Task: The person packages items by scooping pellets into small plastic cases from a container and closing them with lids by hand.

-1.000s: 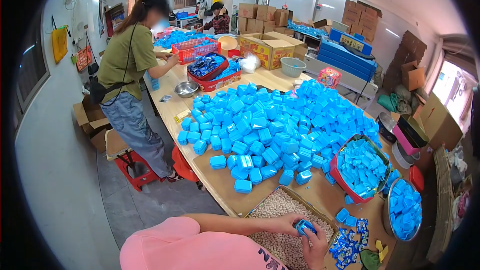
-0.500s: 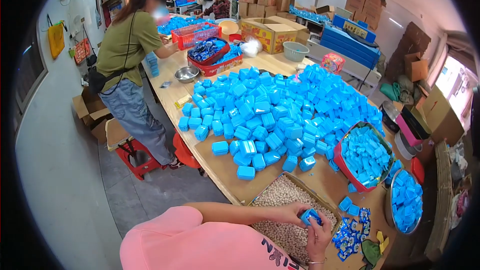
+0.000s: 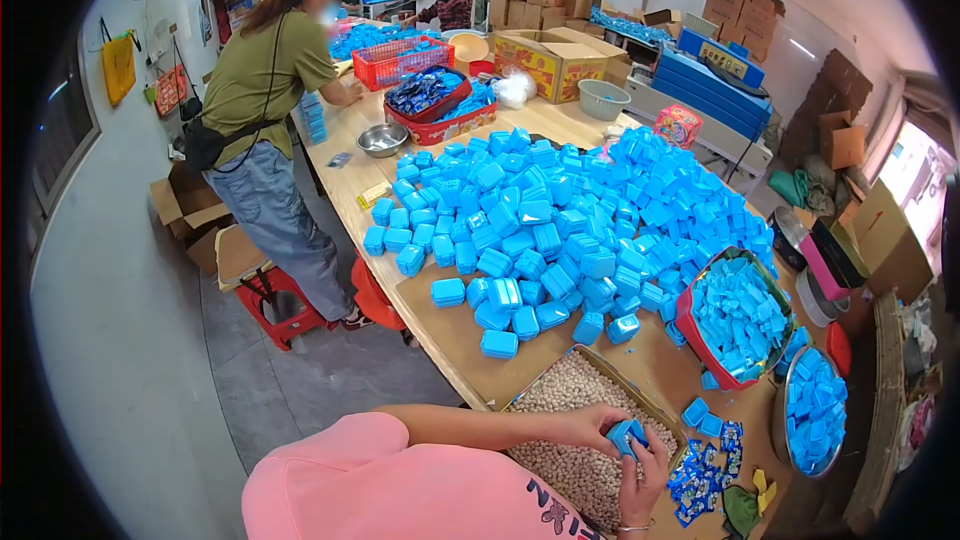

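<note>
The left hand [image 3: 588, 427] and right hand [image 3: 645, 468] of a person in a pink top [image 3: 400, 480] both grip a small blue box [image 3: 626, 436] over a shallow tray [image 3: 632, 388] of beige pellets [image 3: 560, 470] in a busy workroom. Whether the lid is fully shut cannot be told. With that box as the dial's centre and 12 straight ahead, a broad heap of blue boxes [image 3: 540, 230] spreads across the wooden table [image 3: 555, 122] from 11 to 1 o'clock, its near edge resting on a brown sheet [image 3: 455, 335]. A red tub [image 3: 705, 357] of loose blue pieces sits between 1 and 2, a metal bowl [image 3: 783, 430] of more near 3, and printed blue packets [image 3: 695, 485] lie scattered at 4.

Farther up the table, toward 11, stand a small steel bowl [image 3: 383, 141], a red tin [image 3: 440, 131] piled with dark-blue packets and a red plastic basket [image 3: 400, 62]; a printed carton [image 3: 550, 65] stands nearer 12. At about 10:30 a co-worker in an olive shirt [image 3: 262, 70] leans over the table, a red stool [image 3: 283, 310] behind on the grey floor [image 3: 290, 390]. A second person [image 3: 449, 6] in a checked top is at 11, while stacked cartons [image 3: 525, 0] line the back toward 12.
</note>
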Tool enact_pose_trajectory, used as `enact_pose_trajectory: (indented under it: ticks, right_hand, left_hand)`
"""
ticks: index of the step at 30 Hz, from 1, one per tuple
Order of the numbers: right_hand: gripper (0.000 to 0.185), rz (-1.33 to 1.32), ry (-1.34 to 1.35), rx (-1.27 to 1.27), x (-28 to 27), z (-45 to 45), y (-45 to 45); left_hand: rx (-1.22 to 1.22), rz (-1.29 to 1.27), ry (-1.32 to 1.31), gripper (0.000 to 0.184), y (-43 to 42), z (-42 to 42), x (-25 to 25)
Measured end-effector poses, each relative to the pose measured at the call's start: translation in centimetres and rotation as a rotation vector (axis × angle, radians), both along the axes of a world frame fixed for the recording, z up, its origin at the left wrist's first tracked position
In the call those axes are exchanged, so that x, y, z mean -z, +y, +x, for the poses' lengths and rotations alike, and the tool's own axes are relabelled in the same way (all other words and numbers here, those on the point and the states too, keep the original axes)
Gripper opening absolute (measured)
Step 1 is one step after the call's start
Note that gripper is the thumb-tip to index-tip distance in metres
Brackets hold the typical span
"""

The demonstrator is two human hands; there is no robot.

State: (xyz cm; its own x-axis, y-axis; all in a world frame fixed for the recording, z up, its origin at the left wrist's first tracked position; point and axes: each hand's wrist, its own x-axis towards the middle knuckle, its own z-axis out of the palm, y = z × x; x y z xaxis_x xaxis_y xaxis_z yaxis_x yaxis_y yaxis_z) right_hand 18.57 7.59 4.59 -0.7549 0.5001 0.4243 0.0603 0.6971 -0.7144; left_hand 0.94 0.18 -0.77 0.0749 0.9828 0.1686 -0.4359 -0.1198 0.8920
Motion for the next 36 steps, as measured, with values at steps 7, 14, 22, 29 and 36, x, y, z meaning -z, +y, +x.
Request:
enact_pose_trajectory:
  ticks: [7,14,22,29,36]
  right_hand:
    - [0.024,0.046,0.063,-0.016,0.7,-0.1,1.1]
    - [0.026,-0.081,0.013,0.005,0.5,-0.2,1.8]
    - [0.023,-0.195,0.102,0.017,1.1,-0.4,1.7]
    - [0.024,-0.363,0.113,-0.042,1.9,-0.5,2.0]
    - [0.025,-0.367,0.098,-0.043,1.9,-0.8,2.0]
  left_hand:
    - [-0.097,-0.055,0.002,0.042,-0.1,0.4,-0.5]
    - [-0.093,-0.156,0.023,0.037,-0.1,0.0,-1.6]
    - [-0.102,-0.242,0.094,0.040,-0.4,-0.5,-2.3]
    - [-0.093,-0.218,0.098,0.041,-0.3,-0.6,-2.1]
    - [-0.118,-0.214,0.089,0.036,-0.4,-0.5,-2.5]
